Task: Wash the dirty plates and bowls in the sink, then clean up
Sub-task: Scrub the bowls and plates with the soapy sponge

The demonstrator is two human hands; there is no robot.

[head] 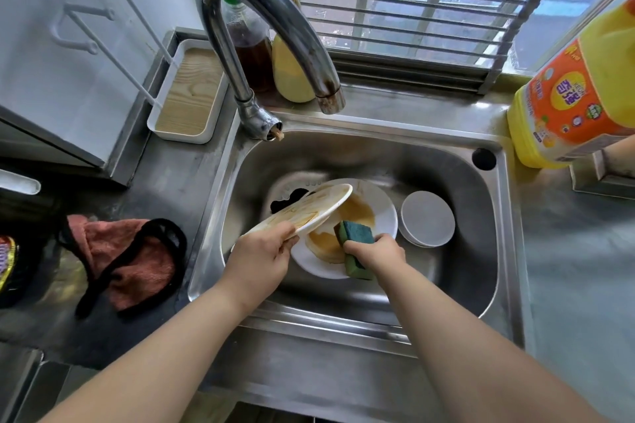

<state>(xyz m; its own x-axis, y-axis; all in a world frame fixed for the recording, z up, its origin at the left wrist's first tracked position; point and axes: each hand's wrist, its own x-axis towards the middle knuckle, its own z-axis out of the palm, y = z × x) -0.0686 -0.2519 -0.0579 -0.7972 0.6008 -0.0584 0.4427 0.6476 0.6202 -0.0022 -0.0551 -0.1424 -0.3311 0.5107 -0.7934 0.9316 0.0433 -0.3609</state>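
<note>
Head view puts the work at an early stage, judging by how much brown still shows on the dishes. Far left on the desk (165, 182) lies a pink cloth (134, 261) with black trim, untouched beside the sink (446, 161); it looks kept for the clean-up at the end. Above it the tap (261, 27) arches over the basin, and no water can be seen running from its spout. Moving right, the left hand (261, 261) has its grip closed on the near rim of a plate (305, 209), thumb on top, holding it tilted over the basin; brown streaks cover its face, so it is not yet scrubbed clean. Under it a second plate (378, 206) rests on the sink floor with a brown pool of sauce, and what seems another stained dish lies on it. Next, the right hand (374, 254) has its grip wrapped round a green sponge (355, 233), which sits just beside the held plate, over the lower one. Further right a white bowl (427, 218) stands upturned in the basin, apparently on others of its kind; whether they are dirty cannot be told. On the desk at far right stands a yellow detergent bottle (577, 79). No suds show anywhere, so scrubbing, rinsing and tidying all seem left.
</note>
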